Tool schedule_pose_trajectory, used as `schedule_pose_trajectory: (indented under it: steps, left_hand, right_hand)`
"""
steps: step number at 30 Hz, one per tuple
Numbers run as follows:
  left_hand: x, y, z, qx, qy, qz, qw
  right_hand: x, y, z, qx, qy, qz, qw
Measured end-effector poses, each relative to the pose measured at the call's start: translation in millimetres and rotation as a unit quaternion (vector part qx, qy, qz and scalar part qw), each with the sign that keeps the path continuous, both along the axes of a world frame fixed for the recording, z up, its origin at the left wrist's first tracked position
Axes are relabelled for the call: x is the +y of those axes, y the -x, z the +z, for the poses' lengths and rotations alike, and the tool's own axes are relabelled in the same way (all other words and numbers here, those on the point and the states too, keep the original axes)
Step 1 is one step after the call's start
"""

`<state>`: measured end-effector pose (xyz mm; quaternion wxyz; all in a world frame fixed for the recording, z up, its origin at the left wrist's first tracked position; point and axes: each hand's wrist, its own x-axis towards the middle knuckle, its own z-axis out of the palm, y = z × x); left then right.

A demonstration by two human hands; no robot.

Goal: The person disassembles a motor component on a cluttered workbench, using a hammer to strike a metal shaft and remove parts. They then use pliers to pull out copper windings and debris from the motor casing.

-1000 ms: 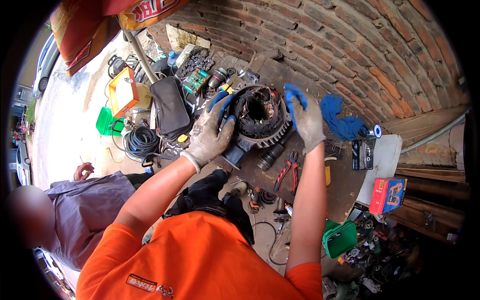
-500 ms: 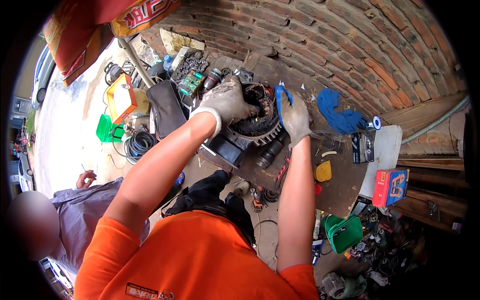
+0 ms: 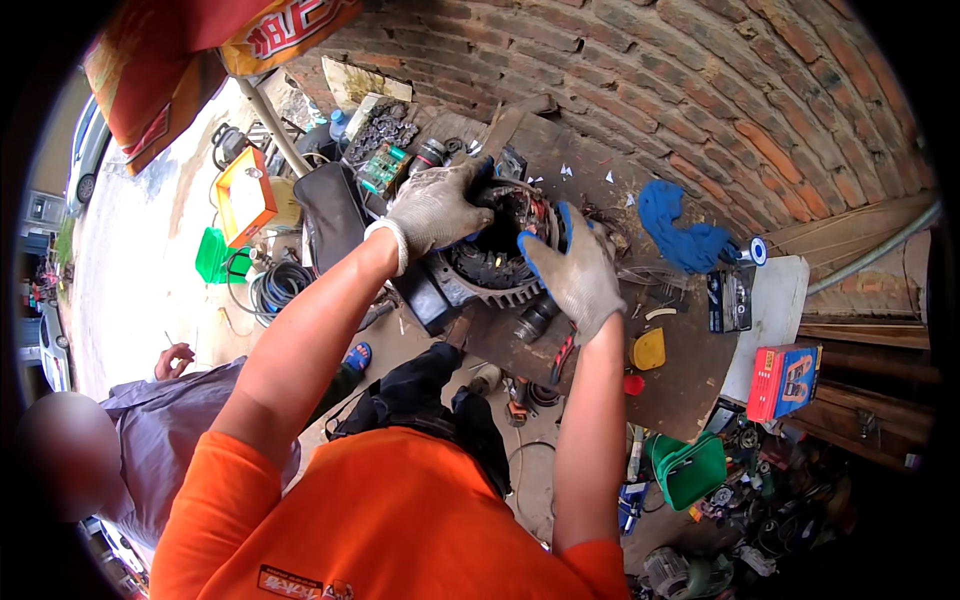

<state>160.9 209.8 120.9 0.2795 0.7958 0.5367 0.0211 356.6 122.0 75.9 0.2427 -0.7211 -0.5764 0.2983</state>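
Note:
A round, blackened motor housing (image 3: 500, 293) with a finned outer rim lies on the workbench, its dark inside full of burnt-looking wire. My left hand (image 3: 435, 208), in a grey-white glove with a blue palm, holds the housing's left rim, with the thumb over the opening. On the opposite rim is my right hand (image 3: 582, 275) in a matching glove, thumb toward the inside and fingers at the outer side. The fingertips of both hands are partly hidden. A dark cylindrical tool part (image 3: 535, 320) lies under the right hand, beside a red-and-black cable (image 3: 563, 355).
A blue cloth (image 3: 675, 225), yellow scraper-like piece (image 3: 648, 348) and red box (image 3: 785, 382) are on the right. At left lie a black bag (image 3: 332, 215) and a green circuit board (image 3: 383, 170). A brick wall (image 3: 640, 100) backs the bench (image 3: 680, 390). Another person (image 3: 190, 430) is at lower left.
The motor housing has shifted slightly left and turned between my hands. My right hand has come down and left, its thumb now showing at the opening. My left hand has moved slightly left.

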Motion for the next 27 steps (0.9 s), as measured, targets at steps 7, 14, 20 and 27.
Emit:
schedule_pose_trajectory:
  steps: [7,14,20,27]
  left_hand:
    - [5,-3,-6,-0.009,-0.025,-0.06,0.998]
    - [7,-36,3,0.078,-0.185,-0.232,0.952]
    - [19,-27,10,-0.027,-0.164,-0.237,0.957]
    - [20,0,6,-0.197,-0.032,-0.139,0.97]
  right_hand:
    - [-10,-11,-19,0.276,-0.097,-0.074,0.953]
    - [11,4,-40,0.266,-0.194,-0.156,0.931]
    - [14,8,-33,0.048,-0.105,-0.18,0.977]
    - [12,5,-29,0.064,-0.082,-0.188,0.977]
